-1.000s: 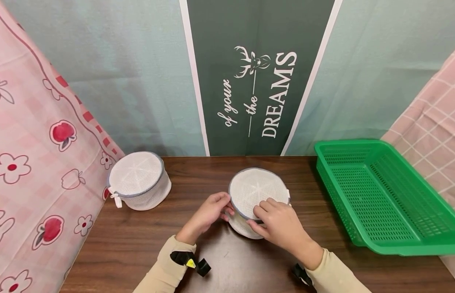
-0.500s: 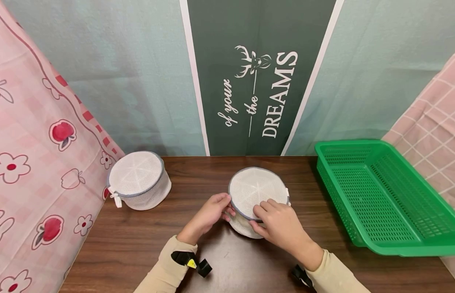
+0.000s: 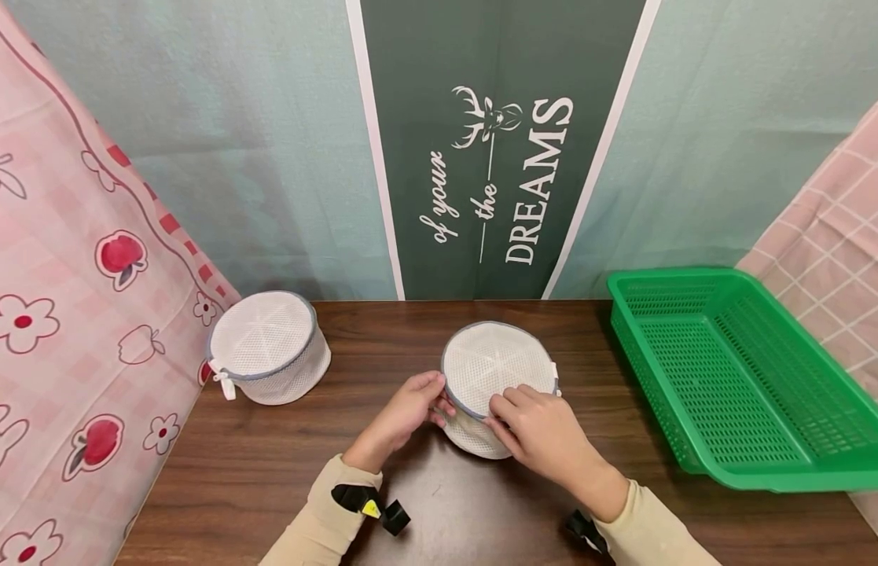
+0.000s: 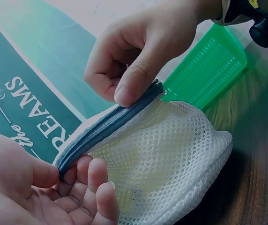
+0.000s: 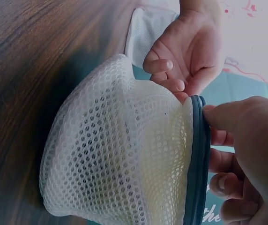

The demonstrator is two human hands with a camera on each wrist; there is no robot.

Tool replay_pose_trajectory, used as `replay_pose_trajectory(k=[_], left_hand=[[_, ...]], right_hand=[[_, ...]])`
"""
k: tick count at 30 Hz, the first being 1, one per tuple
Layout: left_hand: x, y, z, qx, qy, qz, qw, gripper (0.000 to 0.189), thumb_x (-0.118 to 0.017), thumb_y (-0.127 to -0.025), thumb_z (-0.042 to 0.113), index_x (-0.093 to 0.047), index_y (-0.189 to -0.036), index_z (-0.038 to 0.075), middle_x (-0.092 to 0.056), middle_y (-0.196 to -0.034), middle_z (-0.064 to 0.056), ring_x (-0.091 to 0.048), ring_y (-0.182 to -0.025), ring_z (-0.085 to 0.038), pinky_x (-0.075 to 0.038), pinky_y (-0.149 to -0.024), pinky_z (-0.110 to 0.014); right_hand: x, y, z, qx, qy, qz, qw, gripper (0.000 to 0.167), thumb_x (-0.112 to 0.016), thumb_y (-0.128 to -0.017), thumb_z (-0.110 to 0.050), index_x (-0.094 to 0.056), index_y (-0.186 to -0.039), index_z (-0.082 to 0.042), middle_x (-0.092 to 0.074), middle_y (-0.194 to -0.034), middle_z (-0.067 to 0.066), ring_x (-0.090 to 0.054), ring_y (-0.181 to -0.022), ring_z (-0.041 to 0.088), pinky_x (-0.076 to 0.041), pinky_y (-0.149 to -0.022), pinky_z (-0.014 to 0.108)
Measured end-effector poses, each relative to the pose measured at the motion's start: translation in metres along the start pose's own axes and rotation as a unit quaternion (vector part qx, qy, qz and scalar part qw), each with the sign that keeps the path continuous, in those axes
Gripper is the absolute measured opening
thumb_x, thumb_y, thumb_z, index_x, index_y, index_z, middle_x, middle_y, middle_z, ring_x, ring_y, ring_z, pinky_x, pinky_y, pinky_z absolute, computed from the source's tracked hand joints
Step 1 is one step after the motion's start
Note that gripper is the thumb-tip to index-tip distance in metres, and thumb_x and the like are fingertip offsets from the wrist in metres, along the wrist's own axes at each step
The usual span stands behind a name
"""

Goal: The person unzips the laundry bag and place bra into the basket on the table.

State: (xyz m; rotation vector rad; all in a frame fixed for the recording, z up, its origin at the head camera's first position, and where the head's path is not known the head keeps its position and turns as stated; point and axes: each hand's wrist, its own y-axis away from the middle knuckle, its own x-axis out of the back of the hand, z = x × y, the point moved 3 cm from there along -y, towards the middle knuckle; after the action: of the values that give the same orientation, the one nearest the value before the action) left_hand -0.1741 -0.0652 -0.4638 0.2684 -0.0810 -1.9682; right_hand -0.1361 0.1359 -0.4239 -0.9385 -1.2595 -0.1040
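Note:
A round white mesh laundry bag (image 3: 491,362) with a blue-grey zipper round its top stands on the table in front of me. My left hand (image 3: 409,409) pinches its rim at the left side, thumb on the zipper (image 4: 108,129) and the other fingers under it. My right hand (image 3: 541,428) grips the front of the rim, its thumb pressing the zipper band from the side. Something pale yellow (image 5: 164,159) shows through the mesh wall inside. The zipper's white pull tab (image 3: 555,376) is at the bag's right side.
A second mesh laundry bag (image 3: 265,346), of the same kind, stands at the back left with its white pull tab hanging. On the right lies a green perforated plastic basket (image 3: 640,377). Patterned cloths (image 3: 78,314) hang round the wooden table (image 3: 382,338).
My right thumb has shifted slightly up along the front of the rim, closer to its fingers. The left hand and the bag have hardly moved.

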Motion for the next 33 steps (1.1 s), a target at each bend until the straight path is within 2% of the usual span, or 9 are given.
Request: replay_pose_trajectory(k=[4,9,14,20,33], left_hand=[[-0.0007,0.0,0.0001,-0.001,-0.002,0.001,1.0,0.024,-0.037,-0.11,0.011,-0.054,-0.102,-0.004,-0.056,-0.086,-0.005,-0.059,-0.073,-0.011,-0.05,-0.059,-0.022],[-0.0015,0.0007,0.0005,-0.001,-0.004,0.002,1.0,0.026,-0.038,-0.11,0.013,-0.055,-0.104,-0.006,-0.057,-0.086,-0.005,-0.059,-0.073,-0.011,-0.049,-0.059,-0.022],[-0.002,0.0019,0.0011,0.001,0.002,0.011,0.9999,0.027,-0.037,-0.11,0.013,-0.055,-0.103,-0.005,-0.057,-0.085,-0.005,-0.059,-0.072,-0.011,-0.05,-0.059,-0.023],[-0.0021,0.0033,0.0033,-0.01,0.012,0.01,0.9998,0.026,-0.038,-0.11,0.014,-0.056,-0.103,-0.003,-0.058,-0.085,-0.006,-0.06,-0.072,-0.011,-0.05,-0.059,-0.022],[-0.0006,0.0033,0.0034,-0.012,0.017,0.006,0.9998,0.024,-0.038,-0.11,0.013,-0.055,-0.102,-0.003,-0.058,-0.086,-0.005,-0.06,-0.072,-0.01,-0.049,-0.059,-0.021]], right_hand=[[0.0017,-0.0011,-0.0009,0.025,0.008,0.006,0.9996,0.019,-0.069,-0.088,-0.022,-0.056,-0.079,-0.013,-0.05,-0.069,-0.003,-0.053,-0.061,0.017,-0.045,-0.049,0.032],[0.0033,-0.004,-0.0016,0.041,0.015,0.025,0.9988,0.017,-0.059,-0.092,-0.019,-0.054,-0.077,-0.012,-0.051,-0.067,-0.002,-0.052,-0.058,0.018,-0.044,-0.048,0.032],[0.0038,-0.0047,-0.002,0.026,0.021,0.03,0.999,0.023,-0.048,-0.098,-0.02,-0.052,-0.077,-0.012,-0.048,-0.065,-0.003,-0.05,-0.055,0.018,-0.042,-0.046,0.031],[0.0047,-0.0036,-0.0011,0.002,0.028,0.031,0.9991,0.026,-0.042,-0.101,-0.023,-0.051,-0.078,-0.013,-0.048,-0.065,-0.003,-0.049,-0.054,0.016,-0.039,-0.044,0.03],[0.0084,-0.0024,0.0017,-0.02,0.013,0.043,0.9988,0.025,-0.041,-0.102,-0.024,-0.051,-0.082,-0.013,-0.049,-0.07,-0.004,-0.048,-0.056,0.014,-0.04,-0.043,0.03]])
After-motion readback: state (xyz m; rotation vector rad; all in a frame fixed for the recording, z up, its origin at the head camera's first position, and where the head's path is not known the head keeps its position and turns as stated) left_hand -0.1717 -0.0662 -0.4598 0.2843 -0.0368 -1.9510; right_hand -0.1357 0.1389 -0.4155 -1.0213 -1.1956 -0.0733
